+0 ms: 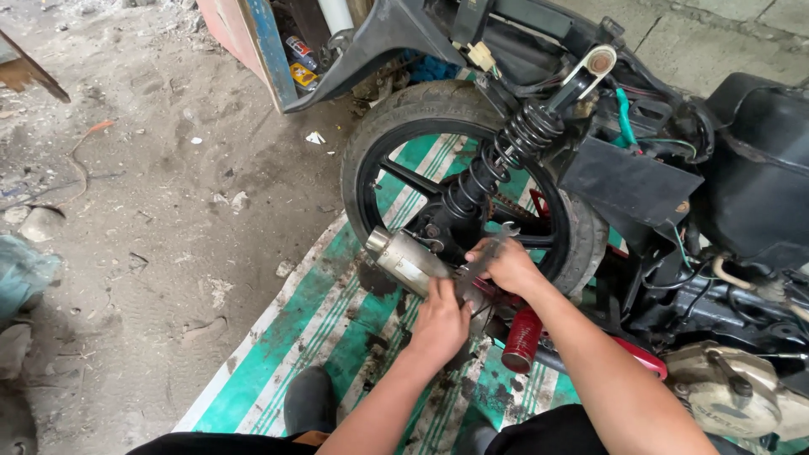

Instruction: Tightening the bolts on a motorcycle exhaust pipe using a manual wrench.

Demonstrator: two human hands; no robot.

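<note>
A stripped motorcycle stands on a green and white striped mat, with its rear wheel and black coil shock absorber in front of me. My right hand grips a metal spanner near the wheel hub. My left hand presses against the chrome exhaust muffler just below the spanner. A red cylindrical part sits under my right forearm.
The dark seat and body panels rise at the right, with the engine casing at lower right. Dusty concrete floor with scattered debris lies to the left. A blue-edged board holding small cans leans at top. My shoe rests on the mat.
</note>
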